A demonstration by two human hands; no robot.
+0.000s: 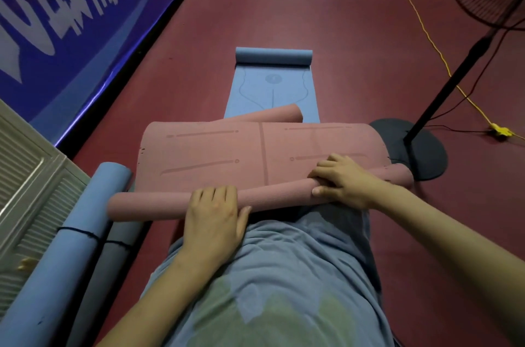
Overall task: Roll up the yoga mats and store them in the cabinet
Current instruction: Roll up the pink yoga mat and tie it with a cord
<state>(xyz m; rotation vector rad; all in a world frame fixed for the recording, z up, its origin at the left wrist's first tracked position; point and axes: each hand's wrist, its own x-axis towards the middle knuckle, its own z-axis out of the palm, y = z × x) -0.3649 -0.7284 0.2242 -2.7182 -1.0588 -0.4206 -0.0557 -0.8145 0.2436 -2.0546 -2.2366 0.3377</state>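
i look down at a dark red floor. a pink yoga mat lies across my lap, crosswise in front of me, with pale line markings on its upper face. its near edge is already wound into a thin roll that runs from lower left to upper right, and its far end curls up as well.

my left hand lies over the top of that roll near its middle, fingers close together and bent over the far side, thumb along the near side, so it holds the roll. my right hand is further right on the same roll, fingers curled over it and thumb tucked under the front, gripping it.

beyond the pink mat a blue yoga mat lies flat on the floor, its far end rolled up. at my left, two rolled mats, one blue and one grey, each with a dark tie, lie beside a pale slatted cabinet door. a blue banner with white lettering lines the left wall. at right stands a fan with a round black base, and a yellow cord trails across the floor.
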